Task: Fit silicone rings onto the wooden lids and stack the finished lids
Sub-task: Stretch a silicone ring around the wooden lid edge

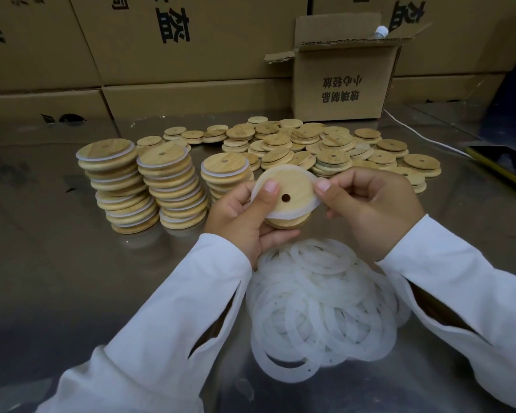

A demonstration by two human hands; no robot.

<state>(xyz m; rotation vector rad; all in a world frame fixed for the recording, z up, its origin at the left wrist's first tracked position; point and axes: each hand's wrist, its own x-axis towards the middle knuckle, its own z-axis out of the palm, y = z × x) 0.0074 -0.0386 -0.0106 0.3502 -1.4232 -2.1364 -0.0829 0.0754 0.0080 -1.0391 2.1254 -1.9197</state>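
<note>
Our left hand (pixel 245 222) gripped the wooden lid (pixel 294 183), thumb pinning the silicone ring (pixel 283 215); our right hand (pixel 370 213) pinched the ring's right edge. Stretching evenly, we judged, would seat it flat.
</note>
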